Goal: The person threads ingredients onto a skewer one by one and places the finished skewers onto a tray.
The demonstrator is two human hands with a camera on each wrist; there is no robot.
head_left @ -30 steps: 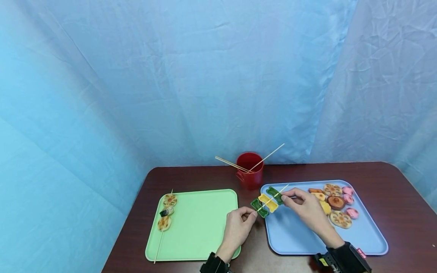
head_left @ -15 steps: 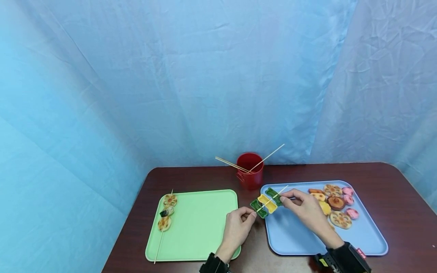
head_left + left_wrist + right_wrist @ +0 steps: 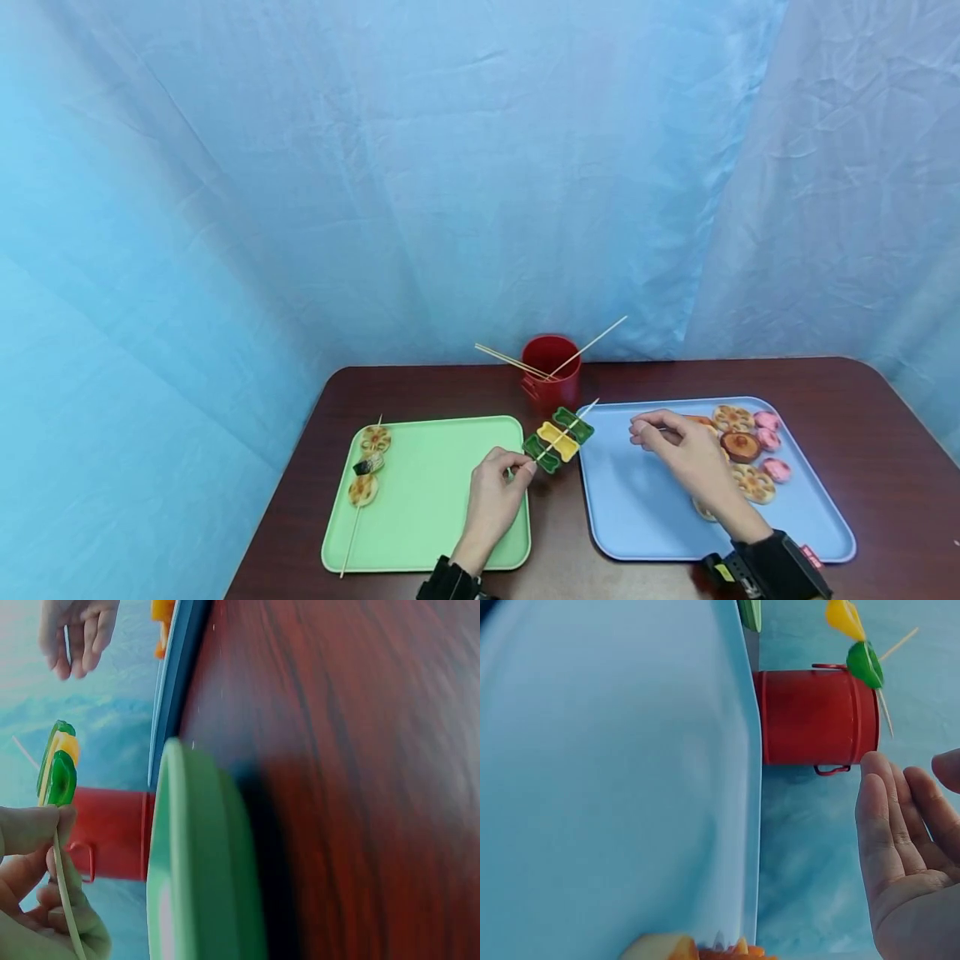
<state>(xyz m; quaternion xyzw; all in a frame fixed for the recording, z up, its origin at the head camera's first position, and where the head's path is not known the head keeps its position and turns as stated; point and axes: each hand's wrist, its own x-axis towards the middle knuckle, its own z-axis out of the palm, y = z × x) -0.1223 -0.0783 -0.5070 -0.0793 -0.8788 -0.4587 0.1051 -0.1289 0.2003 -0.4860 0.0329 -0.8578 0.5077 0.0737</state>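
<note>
My left hand (image 3: 495,496) pinches a wooden skewer (image 3: 66,900) near its lower part, between the green tray and the blue tray. Threaded on it are a yellow pepper-like piece (image 3: 557,439) between two green pepper-like pieces (image 3: 573,425); the skewer slants up and to the right. My right hand (image 3: 686,454) hovers over the blue tray, apart from the skewer, holding nothing. In the right wrist view its fingers (image 3: 889,817) are nearly straight. A finished-looking skewer of toy food (image 3: 363,490) lies along the left side of the green tray (image 3: 442,500).
A red cup (image 3: 551,392) with several bare skewers (image 3: 600,337) leaning out stands behind the trays. On the blue tray's (image 3: 637,533) right part lie lotus-root-like slices (image 3: 752,483), a brown mushroom-like piece (image 3: 740,447) and pink pieces (image 3: 776,471). A blue curtain (image 3: 450,208) hangs behind the table.
My right hand has let go of the far green piece and moved slightly right. My left hand has carried the loaded skewer left, toward the green tray.
</note>
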